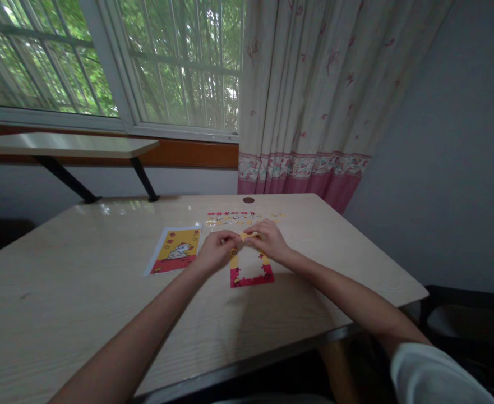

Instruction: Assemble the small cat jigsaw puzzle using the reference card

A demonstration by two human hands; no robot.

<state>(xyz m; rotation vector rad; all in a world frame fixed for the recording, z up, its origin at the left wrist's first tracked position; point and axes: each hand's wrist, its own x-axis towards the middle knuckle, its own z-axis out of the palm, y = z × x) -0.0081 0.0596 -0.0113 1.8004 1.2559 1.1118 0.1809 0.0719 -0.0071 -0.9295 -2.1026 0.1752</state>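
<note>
Puzzle piece [247, 236] is pinched by left hand [215, 251] and right hand [268, 238] together at the top of the frame [250, 279], near the table's [82, 314] far edge, with the reference picture [175, 249] kept beside, probably for matching.

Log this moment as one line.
left hand + right hand: fingertips meet on yellow piece, grip unclear | beneath: puzzle frame, border only | left: picture sheet | beyond: loose pieces | on table

Small yellow puzzle piece [245, 236] at top edge of puzzle border [251, 278]: red-yellow, middle unfilled, lying flat.
</note>
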